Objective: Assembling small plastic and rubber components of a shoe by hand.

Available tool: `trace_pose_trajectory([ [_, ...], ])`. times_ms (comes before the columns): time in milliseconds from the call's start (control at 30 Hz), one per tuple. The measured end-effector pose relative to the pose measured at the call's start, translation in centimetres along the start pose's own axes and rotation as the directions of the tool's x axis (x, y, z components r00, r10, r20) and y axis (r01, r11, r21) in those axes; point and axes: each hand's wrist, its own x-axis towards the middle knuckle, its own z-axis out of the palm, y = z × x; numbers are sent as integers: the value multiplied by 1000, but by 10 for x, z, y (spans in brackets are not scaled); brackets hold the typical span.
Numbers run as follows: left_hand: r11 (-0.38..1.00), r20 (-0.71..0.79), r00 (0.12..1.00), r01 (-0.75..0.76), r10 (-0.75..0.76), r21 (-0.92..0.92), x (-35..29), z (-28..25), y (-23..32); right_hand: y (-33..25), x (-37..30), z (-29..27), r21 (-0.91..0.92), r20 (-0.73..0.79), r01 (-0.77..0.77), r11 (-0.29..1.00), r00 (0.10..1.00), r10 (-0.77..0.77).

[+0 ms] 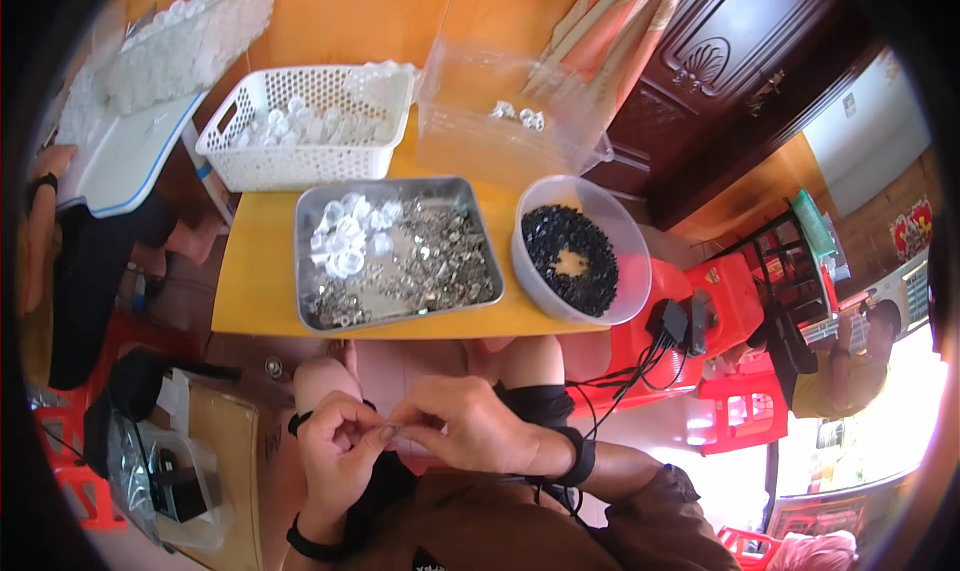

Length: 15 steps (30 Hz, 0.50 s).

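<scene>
My left hand [341,450] and my right hand [466,426] meet above my lap, fingertips pinched together. Something tiny sits between them, too small to name. In front of them, on the yellow table [255,271], lies a metal tray [300,271]. Its left part holds white translucent plastic caps [345,236]; small metal parts [450,261] are spread over the rest. To its right stands a clear round tub [632,271] of small black pieces [560,286], with a pale patch showing at their middle.
Behind the tray are a white perforated basket [290,166] of translucent pieces and a clear plastic box [470,121] with a few white rings. Red stools [740,411] and black cables [630,371] are at the right. At left another person's arm [42,211] is beside a white tray [140,161].
</scene>
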Motion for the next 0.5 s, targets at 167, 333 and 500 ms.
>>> trace_pose_trajectory([
  [167, 994, 35, 998, 60, -57, -86, 15, 5, 0, 0, 7, -3, -28, -75, -47, 998, 996, 45],
  [333, 939, 42, 995, 104, -96, -327, 19, 14, 8, 21, 7, -3, 228, -15, -354, 907, 930, 367],
  [500, 970, -14, 999, -53, 51, -237, 4, 16, -3, 13, 3, 6, 119, -108, -185, 975, 974, 198],
])
